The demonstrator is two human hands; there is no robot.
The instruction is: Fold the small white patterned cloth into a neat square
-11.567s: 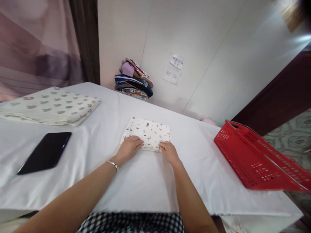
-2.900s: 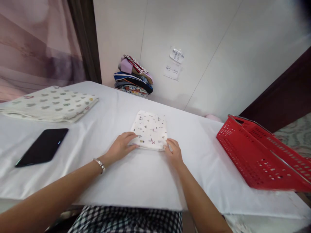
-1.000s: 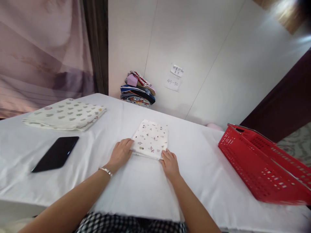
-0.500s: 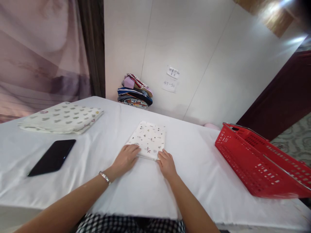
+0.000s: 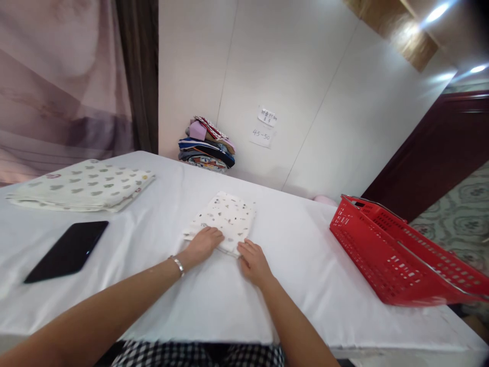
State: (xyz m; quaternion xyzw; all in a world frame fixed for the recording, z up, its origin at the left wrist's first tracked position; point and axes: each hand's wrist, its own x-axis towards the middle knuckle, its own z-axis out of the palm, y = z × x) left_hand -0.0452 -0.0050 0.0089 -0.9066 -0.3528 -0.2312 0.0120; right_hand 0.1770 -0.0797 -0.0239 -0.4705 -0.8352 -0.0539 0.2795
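A small folded white cloth (image 5: 231, 214) with tiny scattered prints lies in the middle of the table. My left hand (image 5: 205, 243), with a silver bracelet at the wrist, rests over its near left part, fingers bent and close together on the fabric. At the near right corner, my right hand (image 5: 254, 261) has its fingers closed on the edge. Between the hands, the near edge shows more than one layer and looks slightly uneven. The fingertips' undersides are hidden.
The table wears a white cover (image 5: 153, 306). To the left lie a larger folded cloth (image 5: 95, 186) with grey heart-like prints and a black tablet-like slab (image 5: 69, 251). A red basket (image 5: 382, 255) stands right. Folded textiles (image 5: 208, 148) are stacked by the wall at the back.
My left hand has shifted onto the cloth, further over its near edge. The cloth's near left corner now sticks out leftward, and the view has turned slightly right.
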